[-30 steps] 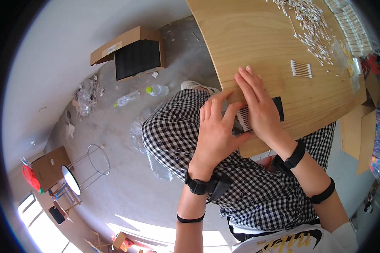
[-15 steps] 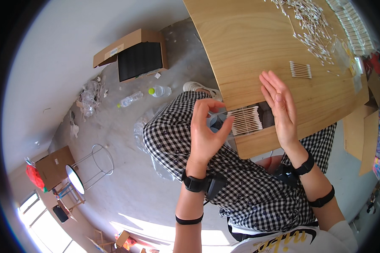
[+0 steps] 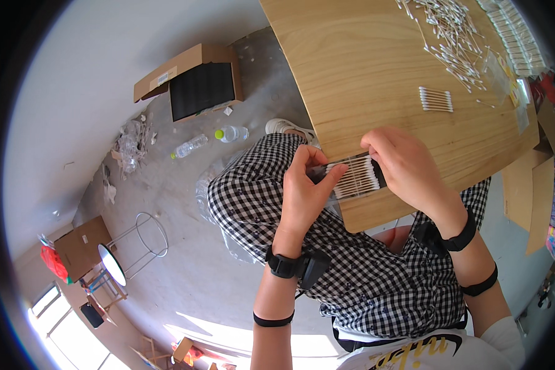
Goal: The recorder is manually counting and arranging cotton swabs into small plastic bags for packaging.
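Observation:
A clear plastic bag holding a row of cotton swabs (image 3: 359,179) lies at the near left corner of the wooden table (image 3: 351,80). With thumb and fingers, my left hand (image 3: 303,194) pinches its left end. My right hand (image 3: 410,169) is curled over the right end, fingers closed at the bag's edge; the back of the hand hides part of the grip. Farther in on the tabletop lies a neat row of loose cotton swabs (image 3: 436,100). Beyond it spreads a heap of loose swabs (image 3: 453,31).
Filled swab packs (image 3: 517,40) are stacked at the far right, near some empty clear bags (image 3: 498,77). An open cardboard box (image 3: 527,191) stands right of the table. On the floor at left are another cardboard box (image 3: 191,68), plastic bottles (image 3: 231,134) and a stool (image 3: 112,264).
My right hand has gone from flat and upright beside the bag to curled over its right end. My left thumb and fingers have closed on the left end.

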Available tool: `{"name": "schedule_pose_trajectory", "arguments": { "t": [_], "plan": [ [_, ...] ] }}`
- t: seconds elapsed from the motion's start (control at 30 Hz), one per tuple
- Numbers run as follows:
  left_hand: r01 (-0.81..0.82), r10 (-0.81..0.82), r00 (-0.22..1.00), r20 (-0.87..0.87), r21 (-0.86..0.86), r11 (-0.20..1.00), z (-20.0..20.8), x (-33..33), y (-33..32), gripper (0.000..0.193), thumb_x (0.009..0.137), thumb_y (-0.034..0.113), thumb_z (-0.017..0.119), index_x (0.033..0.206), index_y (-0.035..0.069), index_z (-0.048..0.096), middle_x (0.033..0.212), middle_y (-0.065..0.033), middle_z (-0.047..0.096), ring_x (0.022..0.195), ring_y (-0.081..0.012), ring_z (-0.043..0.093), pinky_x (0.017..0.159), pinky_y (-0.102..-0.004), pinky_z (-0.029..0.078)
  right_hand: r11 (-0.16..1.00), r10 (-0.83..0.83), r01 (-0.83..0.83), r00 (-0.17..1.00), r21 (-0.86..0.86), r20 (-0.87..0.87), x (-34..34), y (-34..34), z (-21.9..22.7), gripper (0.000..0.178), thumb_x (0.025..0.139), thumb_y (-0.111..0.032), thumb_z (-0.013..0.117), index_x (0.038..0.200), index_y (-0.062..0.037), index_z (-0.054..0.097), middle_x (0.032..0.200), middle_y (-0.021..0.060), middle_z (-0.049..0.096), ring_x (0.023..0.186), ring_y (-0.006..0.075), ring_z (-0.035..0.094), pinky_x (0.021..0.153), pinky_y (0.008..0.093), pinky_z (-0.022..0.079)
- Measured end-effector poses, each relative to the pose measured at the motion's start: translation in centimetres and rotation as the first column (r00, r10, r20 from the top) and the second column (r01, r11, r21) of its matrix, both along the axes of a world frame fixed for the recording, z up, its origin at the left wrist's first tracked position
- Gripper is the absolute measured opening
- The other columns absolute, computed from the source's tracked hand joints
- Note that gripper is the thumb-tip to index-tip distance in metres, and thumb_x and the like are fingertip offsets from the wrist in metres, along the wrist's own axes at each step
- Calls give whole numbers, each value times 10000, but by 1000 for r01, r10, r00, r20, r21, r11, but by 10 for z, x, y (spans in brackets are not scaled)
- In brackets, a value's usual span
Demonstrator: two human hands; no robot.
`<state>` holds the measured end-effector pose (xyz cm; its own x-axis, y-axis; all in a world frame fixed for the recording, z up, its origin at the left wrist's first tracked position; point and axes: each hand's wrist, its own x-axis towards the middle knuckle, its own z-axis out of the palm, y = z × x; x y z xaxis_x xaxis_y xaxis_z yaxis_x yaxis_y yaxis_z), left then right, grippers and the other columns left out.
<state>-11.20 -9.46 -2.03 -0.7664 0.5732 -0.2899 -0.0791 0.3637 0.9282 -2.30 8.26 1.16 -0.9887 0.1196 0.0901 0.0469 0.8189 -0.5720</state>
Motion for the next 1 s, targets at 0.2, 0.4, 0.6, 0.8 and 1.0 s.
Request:
{"name": "schedule_pose_trajectory", "arguments": {
  "t": [0.2, 0.4, 0.6, 0.8, 1.0],
  "plan": [
    [3, -2, 999, -33, 5, 1000, 2, -2, -3, 292, 791, 99, 795, 855, 51, 514, 790, 23, 579, 746, -48, 507, 662, -202, 421, 967, 176, -155, 981, 201, -87, -8, -1, 3, 201, 731, -15, 614, 912, -7, 526, 808, 111, 589, 820, 275, 611, 695, 380, 519],
    [-9, 9, 1000, -14, 15, 1000, 0, -1, 1, 300, 781, 105, 801, 852, 54, 513, 800, 24, 573, 771, -59, 506, 702, -216, 425, 979, 36, -39, 999, 202, 22, 4, 20, 1, 186, 753, 7, 604, 910, -3, 504, 817, 123, 591, 810, 292, 612, 679, 397, 512],
    [-29, 29, 1000, -10, -17, 999, 3, -4, -6, 310, 767, 127, 808, 842, 59, 515, 821, 25, 570, 793, -71, 506, 732, -227, 420, 974, -226, 219, 960, 59, 163, 80, 70, 26, 190, 745, 79, 587, 876, -31, 504, 810, 122, 562, 742, 281, 588, 648, 392, 473],
    [-11, 11, 1000, 3, -27, 1000, 3, -5, 2, 292, 794, 100, 781, 816, 68, 491, 782, 34, 556, 726, -42, 494, 665, -189, 396, 793, -608, 495, 610, 355, 508, 227, 153, 55, 189, 729, 108, 585, 869, -10, 537, 815, 107, 562, 719, 240, 568, 661, 325, 464],
    [-50, 51, 996, 67, -14, 999, -5, -11, -9, 270, 815, 109, 766, 784, 50, 504, 753, 29, 546, 706, -54, 483, 654, -207, 397, 866, -492, 498, 866, -54, 90, 127, 118, 25, 139, 814, 30, 647, 937, -25, 612, 893, 106, 610, 789, 236, 603, 716, 313, 476]
  ]
}}
